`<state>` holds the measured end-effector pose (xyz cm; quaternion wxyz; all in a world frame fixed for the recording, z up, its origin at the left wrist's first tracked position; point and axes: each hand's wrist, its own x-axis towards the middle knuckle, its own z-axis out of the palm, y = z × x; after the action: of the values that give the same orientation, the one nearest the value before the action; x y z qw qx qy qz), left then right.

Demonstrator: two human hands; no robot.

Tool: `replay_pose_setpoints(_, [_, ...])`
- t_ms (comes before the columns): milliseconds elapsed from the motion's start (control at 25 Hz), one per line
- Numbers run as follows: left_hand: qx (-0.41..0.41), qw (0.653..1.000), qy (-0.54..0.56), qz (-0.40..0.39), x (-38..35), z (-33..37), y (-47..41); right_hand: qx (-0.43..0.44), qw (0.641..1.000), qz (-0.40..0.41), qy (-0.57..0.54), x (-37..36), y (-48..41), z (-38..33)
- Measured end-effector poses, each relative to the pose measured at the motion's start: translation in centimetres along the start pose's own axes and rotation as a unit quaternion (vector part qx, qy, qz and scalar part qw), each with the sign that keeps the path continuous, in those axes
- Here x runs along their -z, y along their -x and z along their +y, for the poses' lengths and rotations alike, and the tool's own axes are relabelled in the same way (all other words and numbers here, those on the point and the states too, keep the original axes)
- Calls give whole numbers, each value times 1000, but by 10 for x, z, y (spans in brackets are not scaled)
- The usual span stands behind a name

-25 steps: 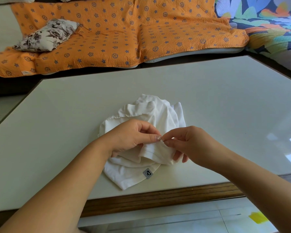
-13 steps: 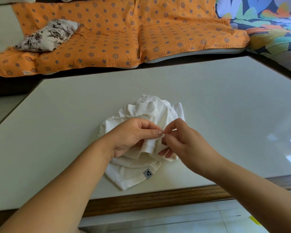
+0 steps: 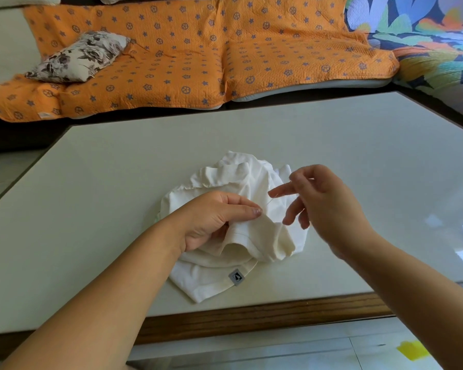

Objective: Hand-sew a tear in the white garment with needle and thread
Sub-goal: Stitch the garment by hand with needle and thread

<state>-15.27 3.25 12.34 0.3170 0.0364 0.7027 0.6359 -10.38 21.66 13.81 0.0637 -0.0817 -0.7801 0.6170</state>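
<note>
Sewing looks midway: left hand [image 3: 214, 220] pinches a fold of the white garment [image 3: 241, 180]; right hand [image 3: 324, 204] hovers apart at two o'clock, its hold on the thread [image 3: 267, 205] unclear.

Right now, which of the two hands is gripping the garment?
The left hand pinches a fold of the white garment; the right hand hovers above it, fingers spread.

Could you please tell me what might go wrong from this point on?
The left hand pinches the white garment right where a thin needle or thread emerges, so its thumb could get pricked. The garment lies bunched in layers, so a stitch might catch an extra layer. Whether the right hand grips the thread is unclear; it may slip.
</note>
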Motion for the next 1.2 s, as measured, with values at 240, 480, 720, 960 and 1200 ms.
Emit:
replay_pose_setpoints(240, [3,999,-37,-11,2,-1,2,-178,875,-30,-450,17,-16,-6])
replay_pose_setpoints(480, [-3,997,-71,-20,4,0,5,-168,783,39,-597,36,-41,2])
replay_pose_setpoints(720, [1,995,-95,-37,8,2,8,-110,833,149,-522,54,-56,9])
replay_pose_setpoints(960, [-4,995,-59,-78,15,4,10,-63,966,250,-7,51,-58,31])
replay_pose_setpoints(1200, [-10,994,-62,-88,13,4,9,-41,972,210,97,52,-60,43])
